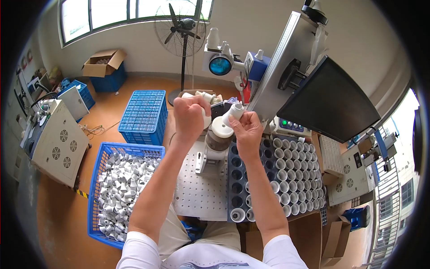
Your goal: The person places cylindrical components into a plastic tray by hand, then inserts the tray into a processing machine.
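My left hand (190,114) is closed around a white part (206,117), mostly hidden by the fingers. Between thumb and fingers, my right hand (246,130) holds a white cup-like part (233,113), tilted over the round fixture. That fixture has a white disc top (221,128) on a metal base, fixed to a perforated metal plate (201,193). Right of it, a dark tray (236,186) holds rows of white cups (295,174), with several bare holes on its left side. A blue basket (92,201) at the left is full of small white parts (121,193).
A monitor (331,98) hangs at the right beside a metal column (275,67). Behind the fixture is a lens unit (220,65). A blue crate (143,116) stands beyond the basket, a fan (181,27) at the back. Machine cabinets (60,143) stand at both sides.
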`<state>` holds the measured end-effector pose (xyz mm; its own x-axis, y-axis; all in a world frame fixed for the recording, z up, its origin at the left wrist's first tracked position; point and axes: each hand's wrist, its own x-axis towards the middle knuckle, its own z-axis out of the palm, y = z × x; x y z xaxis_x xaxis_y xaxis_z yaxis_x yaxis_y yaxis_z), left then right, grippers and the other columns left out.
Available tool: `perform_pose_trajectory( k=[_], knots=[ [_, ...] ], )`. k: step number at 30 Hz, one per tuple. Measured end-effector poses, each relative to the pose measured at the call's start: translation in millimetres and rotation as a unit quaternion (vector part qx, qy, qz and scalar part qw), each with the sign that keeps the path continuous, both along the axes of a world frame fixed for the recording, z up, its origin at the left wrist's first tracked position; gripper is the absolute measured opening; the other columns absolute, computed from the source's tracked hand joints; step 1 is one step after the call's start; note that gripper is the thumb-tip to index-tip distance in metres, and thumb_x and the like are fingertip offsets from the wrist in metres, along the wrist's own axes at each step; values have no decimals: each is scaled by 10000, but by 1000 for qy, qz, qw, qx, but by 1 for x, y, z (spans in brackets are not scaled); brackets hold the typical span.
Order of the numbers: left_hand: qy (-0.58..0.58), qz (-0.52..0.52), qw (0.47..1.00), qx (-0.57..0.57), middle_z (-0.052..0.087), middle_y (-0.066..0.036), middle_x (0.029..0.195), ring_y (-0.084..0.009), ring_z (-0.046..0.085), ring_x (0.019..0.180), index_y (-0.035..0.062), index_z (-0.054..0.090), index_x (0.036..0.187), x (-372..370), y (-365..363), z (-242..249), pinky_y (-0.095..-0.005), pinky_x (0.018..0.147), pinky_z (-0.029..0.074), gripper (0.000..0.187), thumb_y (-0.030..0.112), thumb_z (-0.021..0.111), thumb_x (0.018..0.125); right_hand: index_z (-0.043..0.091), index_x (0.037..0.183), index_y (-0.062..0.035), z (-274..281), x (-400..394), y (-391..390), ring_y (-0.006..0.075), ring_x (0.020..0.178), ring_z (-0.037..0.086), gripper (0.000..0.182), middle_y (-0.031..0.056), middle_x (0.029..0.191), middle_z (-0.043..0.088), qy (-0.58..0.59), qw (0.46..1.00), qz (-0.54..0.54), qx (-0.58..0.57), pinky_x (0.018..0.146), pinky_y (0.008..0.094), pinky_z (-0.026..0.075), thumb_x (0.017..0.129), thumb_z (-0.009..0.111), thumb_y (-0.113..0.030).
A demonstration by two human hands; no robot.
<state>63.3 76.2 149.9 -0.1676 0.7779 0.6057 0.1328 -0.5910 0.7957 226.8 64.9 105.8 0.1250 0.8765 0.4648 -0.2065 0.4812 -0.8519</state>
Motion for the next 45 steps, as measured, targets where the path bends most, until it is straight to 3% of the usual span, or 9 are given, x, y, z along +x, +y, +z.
perform_pose_trajectory(
  k=[2,9,15,22,26,31,38,40,45],
  knots=[
    [-17,52,998,11,539,-40,528,-112,467,508,-24,592,551,-56,-12,-17,-242,507,378,236,35,368,596,434,787,-48,-26,-2,0,108,928,554,303,152,1176,640,-165,984,-63,-16,839,290,465,856,727,-88],
    [110,379,910,-124,626,-171,865,-271,612,773,-63,600,845,-240,-48,-193,-368,816,483,267,-41,385,689,439,797,-41,-36,-1,-2,177,1057,568,302,172,1254,618,-179,982,-59,-16,940,321,432,882,702,-162],
    [143,237,942,-188,622,-203,934,-353,592,941,-43,589,866,-166,-86,-222,-389,922,438,282,-83,407,654,539,1121,-31,-30,36,-80,355,1218,533,451,230,1362,504,-431,901,-34,-29,1027,411,400,787,762,-236],
    [252,33,930,-265,621,-226,900,-398,575,909,-35,616,807,-69,-82,-241,-452,859,447,144,32,512,732,537,1264,-109,-63,73,-196,350,1176,521,567,204,1272,538,-772,612,172,-10,999,442,388,751,758,-212],
    [399,-51,867,-296,618,-230,872,-412,568,908,-23,613,775,-63,-78,-268,-476,827,443,143,100,540,776,540,1262,-120,-89,81,-201,323,1163,529,560,181,1242,556,-769,620,154,24,990,437,378,738,737,-143],
    [358,-12,908,-216,596,-268,789,-447,577,828,-67,562,729,-65,-91,-266,-508,768,456,145,73,545,763,553,1195,-92,-55,85,-174,305,1043,599,499,157,1094,619,-697,669,244,-88,895,402,456,738,754,-103],
    [421,-37,878,-226,592,-203,856,-390,560,874,-29,578,742,-61,-91,-262,-458,808,440,121,86,559,772,503,987,-49,-35,99,-86,150,779,583,382,68,821,592,-473,841,-32,-261,732,304,485,707,754,-118],
    [427,-26,880,-205,601,-187,825,-370,570,855,-11,591,729,-62,-89,-270,-448,793,432,110,91,567,764,477,921,-28,-83,120,-54,219,761,614,353,125,839,606,-441,869,-117,-192,710,349,498,711,740,-137],
    [426,-1,889,-169,623,-160,747,-326,594,835,13,611,703,-62,-93,-274,-438,765,419,94,94,577,737,383,753,-77,-153,132,-28,118,651,442,396,14,723,489,-293,924,-187,-158,616,283,424,702,773,-127]
  ],
)
